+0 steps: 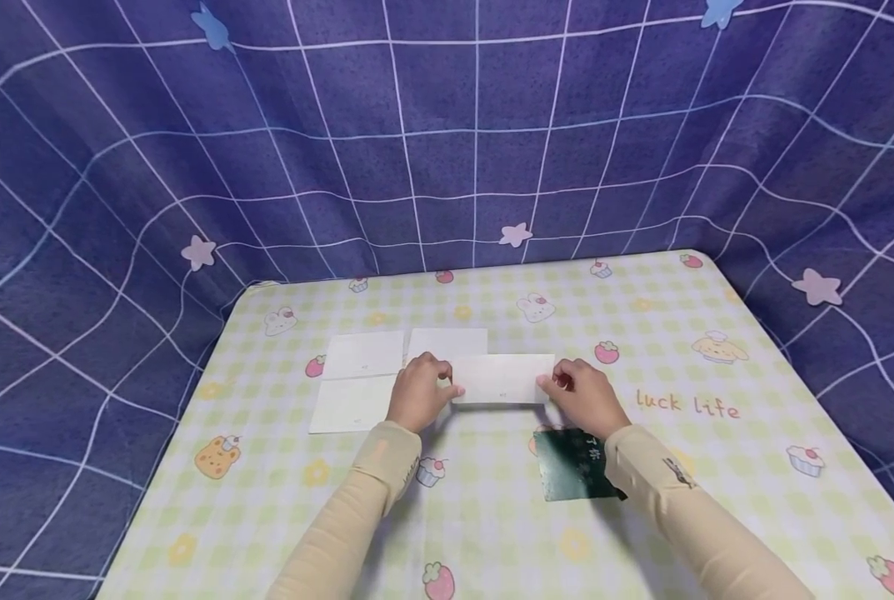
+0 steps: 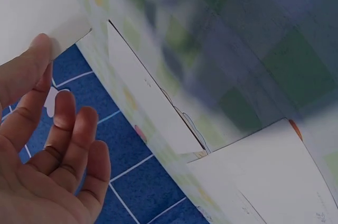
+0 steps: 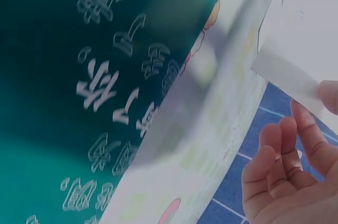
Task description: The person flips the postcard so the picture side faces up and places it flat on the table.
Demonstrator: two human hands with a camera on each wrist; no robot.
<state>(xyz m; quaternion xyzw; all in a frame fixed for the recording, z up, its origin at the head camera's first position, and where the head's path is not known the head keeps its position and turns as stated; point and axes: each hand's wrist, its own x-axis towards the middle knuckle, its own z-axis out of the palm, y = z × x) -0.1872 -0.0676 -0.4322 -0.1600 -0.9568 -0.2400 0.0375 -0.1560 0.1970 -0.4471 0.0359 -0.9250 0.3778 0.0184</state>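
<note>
So a white card (image 1: 503, 379) was being held by its two short ends, right around the middle of the bench (image 1: 491, 533). The left end was pinched between thumb and index finger of the left hand (image 1: 420, 392), and the right end was pinched the same way by the right hand (image 1: 585, 396). In both wrist views the thumb was laid on the card's face, and the other fingers were left loosely bent, clear of it. A strip of shadow was cast under the near edge.

Three more white cards had been laid out too: the far-left one (image 1: 362, 353) and the near-left one (image 1: 351, 405) were set one behind the other, and the third (image 1: 448, 340) was partly covered from view by the held card and left hand. Small marks were printed on some, too tiny to be read.

A dark green sheet (image 1: 574, 471) with pale characters was seen flat beneath the right wrist, partly hidden by the sleeve (image 1: 634, 458). The bench was covered in a checked cartoon cloth, and a navy gridded curtain (image 1: 432, 100) was hung behind it.
</note>
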